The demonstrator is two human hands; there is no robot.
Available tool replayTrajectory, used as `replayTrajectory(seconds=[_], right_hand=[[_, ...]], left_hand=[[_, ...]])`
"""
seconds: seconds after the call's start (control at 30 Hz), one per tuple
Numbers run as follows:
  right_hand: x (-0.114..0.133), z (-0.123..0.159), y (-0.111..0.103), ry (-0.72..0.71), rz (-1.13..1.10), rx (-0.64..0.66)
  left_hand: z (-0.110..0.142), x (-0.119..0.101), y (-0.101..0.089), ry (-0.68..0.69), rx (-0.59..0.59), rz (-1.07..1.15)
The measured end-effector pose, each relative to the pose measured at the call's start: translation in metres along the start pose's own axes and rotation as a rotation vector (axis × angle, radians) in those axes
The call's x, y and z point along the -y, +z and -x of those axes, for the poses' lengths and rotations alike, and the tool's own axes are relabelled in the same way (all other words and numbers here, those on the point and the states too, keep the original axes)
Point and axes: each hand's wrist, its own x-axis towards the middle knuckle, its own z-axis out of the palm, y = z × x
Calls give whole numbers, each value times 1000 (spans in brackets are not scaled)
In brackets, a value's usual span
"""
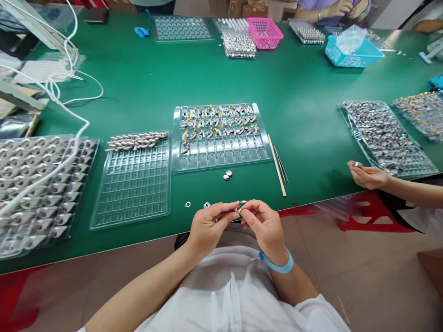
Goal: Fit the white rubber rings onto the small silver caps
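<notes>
My left hand [208, 227] and my right hand [266, 226] meet at the table's front edge. Between their fingertips they pinch a small shiny silvery part [238, 209], mostly covered by the fingers. Two small round silvery-white pieces [227, 175] lie just beyond. White rings [188, 204] rest on the green table left of my hands. Behind them, a clear tray [221, 154] holds rows of small grey parts with yellow bits. A second clear tray [133, 184], on the left, has slender beige parts [138, 140] lined up along its far end.
A wooden stick [277, 166] and tweezers [281, 164] lie right of the middle tray. A filled tray [26, 184] and white cables [78, 124] occupy the left. At right, a co-worker's hand [368, 176] holds a small part beside another tray [384, 133]. Pink [265, 33] and blue [353, 57] baskets stand behind.
</notes>
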Motion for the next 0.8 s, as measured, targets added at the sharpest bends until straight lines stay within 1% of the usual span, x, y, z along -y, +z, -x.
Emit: replayTrajectory(seconds=[0.23,0.4,0.5,0.7,0.8], right_hand=[[3,0,2,-52,81,24],[4,0,0,-81,160,43],[5,-1,-1,-69,154,59],[3,-3,0,-21,73,54],[3,-1,-1,-52,137,55]], left_hand=[[0,-1,0,-20,-17,87],[2,1,-1,-3,-5,72],[3,3,-1,3,5,66],[4,3,-2,7,14,75],[5,0,-2,-21,31,97]])
